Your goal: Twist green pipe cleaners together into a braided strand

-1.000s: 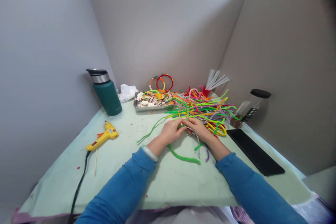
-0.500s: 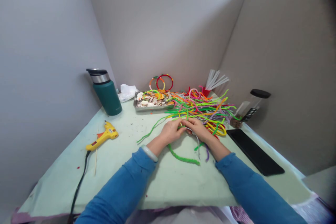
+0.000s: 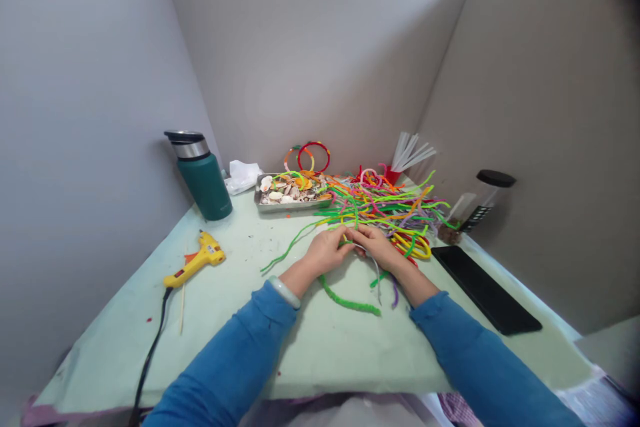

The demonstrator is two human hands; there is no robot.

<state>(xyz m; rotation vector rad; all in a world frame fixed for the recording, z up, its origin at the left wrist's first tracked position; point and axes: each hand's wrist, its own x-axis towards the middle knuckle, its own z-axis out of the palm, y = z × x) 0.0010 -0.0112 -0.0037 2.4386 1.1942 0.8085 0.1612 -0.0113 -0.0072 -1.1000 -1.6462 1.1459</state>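
Both hands [image 3: 327, 251] pinched on a thin pale strip [image 3: 377, 274], well inside the near table edge [image 3: 360, 383], glue gun [image 3: 199, 261] well apart.

The fingers of the left hand [image 3: 327, 252] and right hand [image 3: 375, 245] hide the upper part of the grey strip [image 3: 377, 277] they pinch. The purple stem [image 3: 395, 293] runs out of sight by the right forearm. The pile of stems [image 3: 385, 201] covers the red cup's [image 3: 393, 177] base. The bottom edge cuts off the black cord [image 3: 151, 352] and 2 blue sleeves [image 3: 230, 353]. Marks on the clear bottle [image 3: 479, 215] are too small to read.
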